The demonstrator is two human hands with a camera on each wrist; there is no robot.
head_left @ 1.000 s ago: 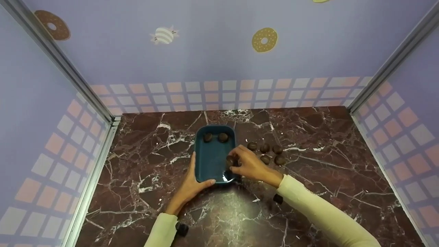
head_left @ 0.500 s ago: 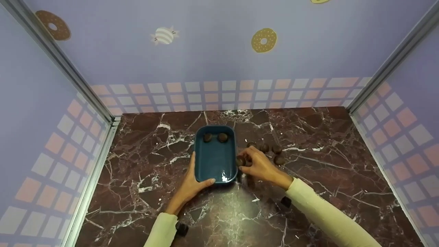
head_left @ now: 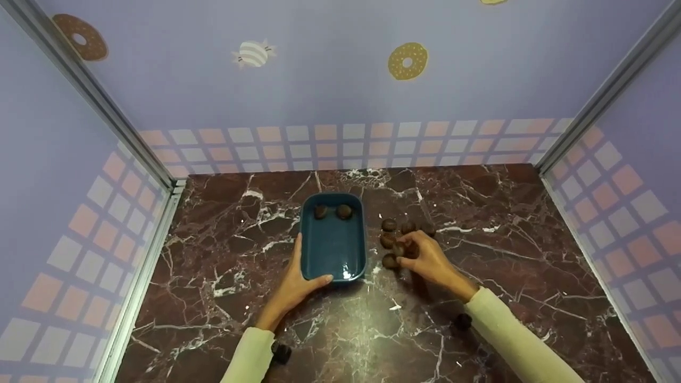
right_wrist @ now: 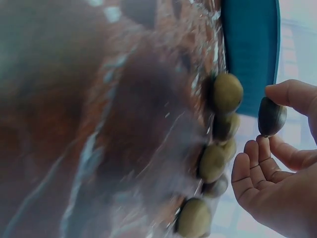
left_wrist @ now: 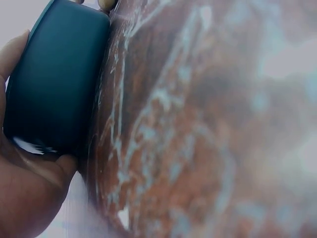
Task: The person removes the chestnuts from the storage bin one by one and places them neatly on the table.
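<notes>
A deep teal rectangular dish with rounded corners rests on the marble-patterned table. Two brown, nut-like rounds, which look like chestnuts, lie inside at its far end. My left hand holds the dish at its near left corner, thumb on the front rim and fingers along the left side. To the right of the dish, my right hand pinches a dark, glossy chestnut between thumb and fingertips. Several more chestnuts lie around those fingers, some partly hidden behind the hand.
Lilac walls with a checked border enclose the table on the left, back and right. Metal rails run along the side edges. Each wrist bears a small black device.
My right hand has moved right from the dish's right edge to the loose chestnuts. Two chestnuts now show just left of its fingers, where none showed before. My left hand stays put.
</notes>
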